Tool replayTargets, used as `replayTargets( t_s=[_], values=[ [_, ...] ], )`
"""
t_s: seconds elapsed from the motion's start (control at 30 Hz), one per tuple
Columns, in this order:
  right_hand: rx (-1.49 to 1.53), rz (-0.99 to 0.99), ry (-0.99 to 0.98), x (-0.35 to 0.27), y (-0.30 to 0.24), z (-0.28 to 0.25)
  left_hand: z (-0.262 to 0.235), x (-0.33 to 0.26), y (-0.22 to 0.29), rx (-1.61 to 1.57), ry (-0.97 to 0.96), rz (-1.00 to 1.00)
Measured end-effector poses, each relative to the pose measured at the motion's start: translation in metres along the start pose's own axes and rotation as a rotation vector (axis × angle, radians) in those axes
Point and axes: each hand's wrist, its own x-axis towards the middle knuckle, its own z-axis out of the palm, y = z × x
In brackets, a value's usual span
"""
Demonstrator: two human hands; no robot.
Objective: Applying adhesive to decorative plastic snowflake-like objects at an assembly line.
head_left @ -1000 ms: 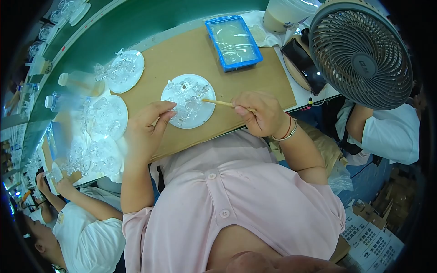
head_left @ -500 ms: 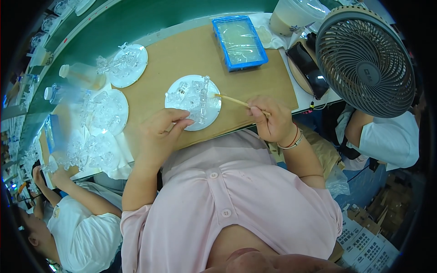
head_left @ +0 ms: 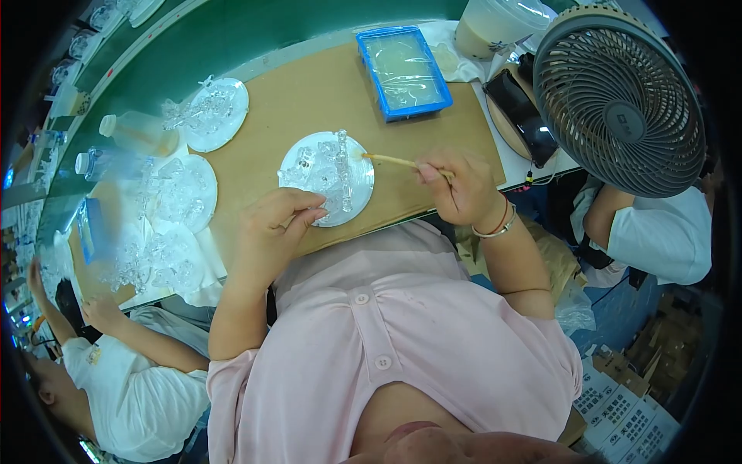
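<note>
A white round plate (head_left: 366, 189) holds several small clear plastic pieces (head_left: 321, 174) and a longer clear, ridged strip (head_left: 343, 162). At its lower left rim, the thumb and forefinger of my left hand (head_left: 282, 220) are pinched together. Whatever sits between those fingertips is too small and see-through to make out. My right hand (head_left: 456, 185) is closed around a thin tan wooden stick (head_left: 394, 160). The stick's darker tip reaches just over the plate's right rim, apart from the ridged strip.
Brown cardboard (head_left: 286, 100) covers the tabletop. A blue tray (head_left: 406, 73) under clear film lies at the back, near a plastic tub (head_left: 498, 31), a dark glossy case (head_left: 522, 112) and a fan (head_left: 618, 108). More plates (head_left: 246, 100) of clear parts and bottles (head_left: 139, 131) stand left. Co-workers sit on both sides.
The stick's tip has drawn back slightly from the ridged strip, which now stands straighter. My left hand stays pinched at the rim. The co-worker at left has moved their hands.
</note>
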Motion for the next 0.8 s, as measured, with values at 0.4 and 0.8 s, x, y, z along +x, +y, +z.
replayTargets(
  t_s=[0.4,0.8],
  values=[
    [0.058,-0.044,-0.009,-0.016,-0.015,-0.002,0.033,0.016,-0.003,0.044,0.181,0.227],
    [0.011,-0.033,-0.143,-0.007,-0.016,-0.012,0.017,0.018,-0.005,0.030,-0.019,0.271]
  ],
)
